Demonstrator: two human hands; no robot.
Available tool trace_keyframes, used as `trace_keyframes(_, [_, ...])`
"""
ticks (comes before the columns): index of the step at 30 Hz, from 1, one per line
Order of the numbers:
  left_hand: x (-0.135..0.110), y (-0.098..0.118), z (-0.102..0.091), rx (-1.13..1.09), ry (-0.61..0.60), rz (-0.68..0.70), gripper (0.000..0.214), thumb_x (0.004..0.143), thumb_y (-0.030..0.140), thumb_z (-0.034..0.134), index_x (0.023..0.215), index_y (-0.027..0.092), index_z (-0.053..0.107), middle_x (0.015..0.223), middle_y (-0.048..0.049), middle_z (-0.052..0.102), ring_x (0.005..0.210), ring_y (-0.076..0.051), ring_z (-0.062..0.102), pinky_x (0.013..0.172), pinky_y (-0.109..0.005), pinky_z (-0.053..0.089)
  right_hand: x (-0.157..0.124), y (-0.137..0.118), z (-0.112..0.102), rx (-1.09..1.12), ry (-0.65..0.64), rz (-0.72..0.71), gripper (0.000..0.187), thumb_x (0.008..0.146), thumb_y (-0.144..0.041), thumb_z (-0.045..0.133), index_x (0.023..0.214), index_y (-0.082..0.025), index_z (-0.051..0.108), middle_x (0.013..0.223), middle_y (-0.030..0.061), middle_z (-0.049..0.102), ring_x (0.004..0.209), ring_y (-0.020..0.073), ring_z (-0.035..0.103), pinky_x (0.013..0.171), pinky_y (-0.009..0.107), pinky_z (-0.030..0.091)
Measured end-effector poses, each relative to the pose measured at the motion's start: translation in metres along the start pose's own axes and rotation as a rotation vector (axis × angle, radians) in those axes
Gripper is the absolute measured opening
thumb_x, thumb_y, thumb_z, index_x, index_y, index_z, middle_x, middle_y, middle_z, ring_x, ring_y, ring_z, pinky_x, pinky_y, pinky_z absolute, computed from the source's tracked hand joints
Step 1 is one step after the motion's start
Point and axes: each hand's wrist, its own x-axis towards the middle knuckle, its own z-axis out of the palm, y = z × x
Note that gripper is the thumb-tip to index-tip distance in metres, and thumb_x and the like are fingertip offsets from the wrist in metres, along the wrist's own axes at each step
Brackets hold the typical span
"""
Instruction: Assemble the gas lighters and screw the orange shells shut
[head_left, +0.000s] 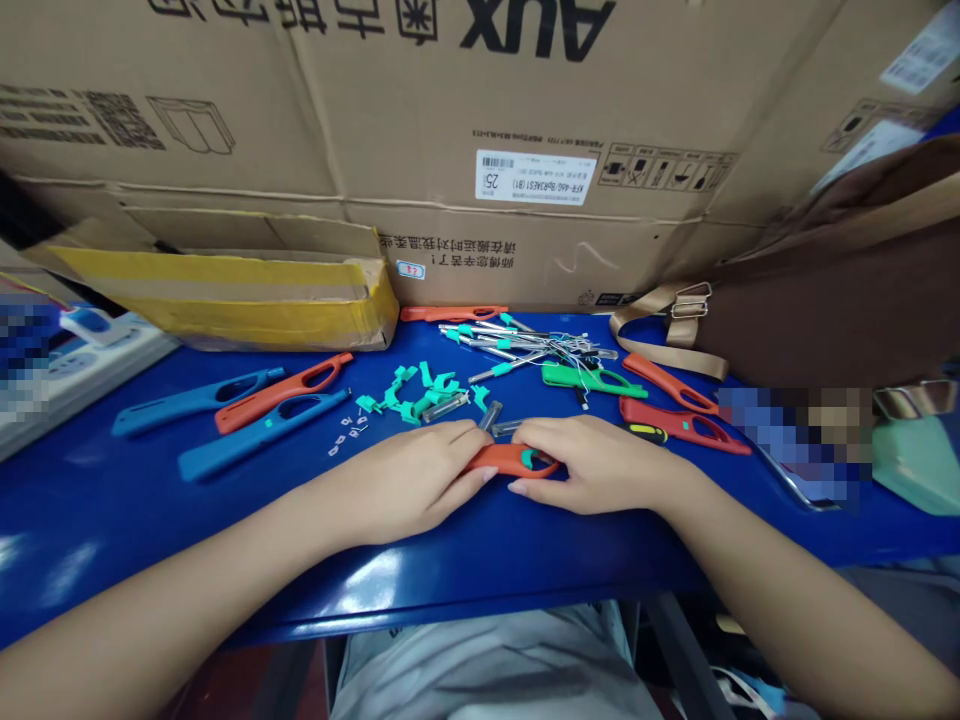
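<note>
An orange lighter casing (501,459) lies low over the blue table, gripped at both ends. My left hand (424,478) closes round its left part and hides it. Around the looped right end, where a green trigger piece (527,459) shows, my right hand (604,462) has its fingers and thumb closed. Just beyond my hands are loose green triggers (411,408) and clear plastic tubes (448,407). Behind these lies a pile of metal lighter rods (517,343) with thin white wires. A green casing (589,380) lies beside the pile.
Blue (247,440) and orange casings (285,393) lie left, near small white pieces (341,440). A red casing (682,425) and a black-yellow tool (646,433) lie right. Around them stand a yellow-taped box (262,312), large carton (420,120), brown bag (825,280) and power strip (60,385).
</note>
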Motion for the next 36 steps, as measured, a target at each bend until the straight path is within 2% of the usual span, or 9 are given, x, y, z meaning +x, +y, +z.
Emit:
trace_keyframes(5, [0.000,-0.005,0.002,-0.023,-0.016,-0.007,0.024,0.103,0.039,0.047,0.101,0.019,0.060,0.095,-0.0046,0.064,0.082,-0.021,0.064,0.072,-0.031,0.051,0.003,0.002,-0.001,0.010,0.016,0.002,0.042,0.090,-0.062,0.064,0.088,-0.020,0.061,0.088,0.0008,0.068,0.076,0.0171,0.061,0.061,0.028,0.034])
trace_keyframes(7, [0.000,-0.007,0.003,-0.004,-0.011,0.014,0.019,0.100,0.036,0.052,0.100,0.020,0.061,0.096,-0.0042,0.064,0.083,-0.021,0.064,0.071,-0.031,0.050,0.001,0.008,-0.007,0.012,0.146,0.071,0.041,0.092,-0.061,0.061,0.087,-0.021,0.064,0.085,0.0009,0.068,0.076,0.0166,0.061,0.063,0.028,0.035])
trace_keyframes(10, [0.001,-0.008,0.004,0.072,0.005,0.034,0.016,0.098,0.033,0.055,0.103,0.019,0.063,0.100,-0.0053,0.065,0.088,-0.023,0.065,0.075,-0.034,0.051,-0.008,0.026,-0.025,-0.074,0.412,0.299,0.040,0.100,-0.051,0.051,0.078,-0.020,0.064,0.077,0.0028,0.068,0.071,0.0168,0.059,0.065,0.029,0.036])
trace_keyframes(12, [0.002,-0.008,0.004,0.137,0.023,0.051,0.019,0.097,0.032,0.057,0.109,0.020,0.065,0.103,-0.0064,0.066,0.094,-0.025,0.065,0.079,-0.036,0.051,-0.021,0.043,-0.039,-0.143,0.475,0.449,0.034,0.097,-0.044,0.053,0.077,-0.020,0.065,0.075,0.0039,0.068,0.070,0.0185,0.058,0.061,0.030,0.035])
trace_keyframes(15, [0.001,-0.010,0.004,0.205,0.040,0.071,0.022,0.098,0.034,0.057,0.114,0.021,0.066,0.107,-0.0066,0.066,0.099,-0.027,0.065,0.082,-0.038,0.052,-0.044,0.066,-0.055,-0.100,0.403,0.623,0.024,0.091,-0.041,0.059,0.080,-0.021,0.067,0.075,0.0037,0.068,0.068,0.0194,0.059,0.060,0.030,0.038])
trace_keyframes(21, [0.002,-0.016,0.007,0.232,0.094,0.099,0.025,0.098,0.038,0.056,0.113,0.022,0.068,0.105,-0.0060,0.068,0.096,-0.026,0.066,0.077,-0.036,0.051,-0.060,0.079,-0.055,0.017,0.149,0.397,0.032,0.081,-0.054,0.072,0.091,-0.024,0.075,0.101,0.0055,0.070,0.095,0.0243,0.064,0.081,0.035,0.050])
trace_keyframes(25, [0.002,-0.016,0.005,0.237,0.092,0.080,0.024,0.096,0.039,0.059,0.110,0.023,0.069,0.103,-0.0057,0.070,0.093,-0.025,0.068,0.074,-0.034,0.051,-0.052,0.077,-0.049,0.026,-0.014,0.330,0.023,0.081,-0.043,0.074,0.087,-0.021,0.075,0.091,0.0057,0.070,0.094,0.0248,0.063,0.085,0.038,0.049])
trace_keyframes(29, [0.002,-0.015,-0.001,0.234,0.064,0.080,0.023,0.092,0.038,0.062,0.107,0.023,0.070,0.101,-0.0048,0.070,0.090,-0.025,0.069,0.072,-0.034,0.052,-0.053,0.075,-0.051,0.050,0.001,0.252,0.022,0.085,-0.041,0.069,0.085,-0.019,0.070,0.091,0.0059,0.067,0.088,0.0215,0.061,0.084,0.036,0.049])
trace_keyframes(36, [0.001,-0.020,-0.004,0.185,0.098,0.096,0.023,0.088,0.035,0.064,0.107,0.025,0.072,0.102,-0.0040,0.072,0.088,-0.024,0.070,0.071,-0.032,0.052,-0.057,0.064,-0.052,0.369,0.120,0.353,0.023,0.098,-0.046,0.052,0.102,-0.024,0.049,0.086,0.0011,0.067,0.072,0.0158,0.061,0.061,0.026,0.048])
